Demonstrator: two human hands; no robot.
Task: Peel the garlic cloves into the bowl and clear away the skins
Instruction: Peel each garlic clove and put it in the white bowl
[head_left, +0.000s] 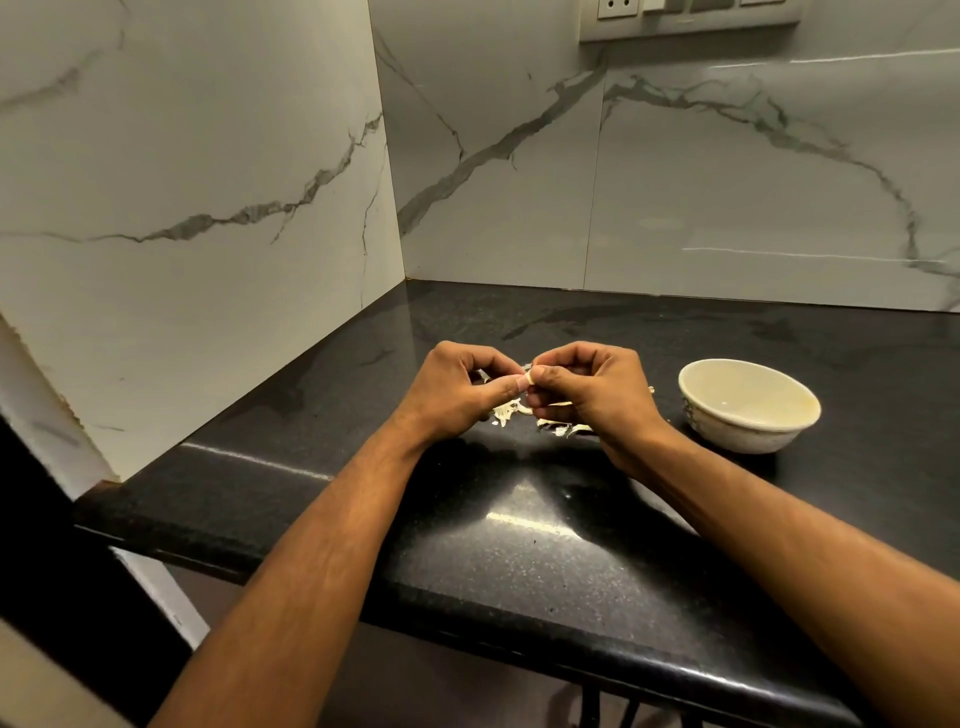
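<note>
A white marble-veined wall (182, 182) fills the left side and meets a second marble wall (675, 182) at a corner behind the work area. A strip of power sockets (691, 15) sits high on the second wall. Below the walls runs a black, glossy, speckled table (519, 545) with a rounded front edge.

Two bare forearms reach in from the bottom and meet above the middle of the table. The left hand (457, 392) comes in from the lower left, its fingers curled and its thumb stretched to the right. The right hand (587, 389) faces it, its fingers also curled, its thumb tip touching the left thumb tip. Between the two thumbs and forefingers both hands pinch a small pale garlic clove (528, 375), held above the table; most of it is hidden by the fingers.

Directly under the hands, thin pale garlic skins (506, 410) lie scattered on the table, partly covered by the right hand, with a few more scraps (563, 429) just below that wrist.

To the right of the hands, near but apart from them, a cream bowl (748, 413) stands upright on the table. Its inside looks bare apart from a faint yellowish tint.
</note>
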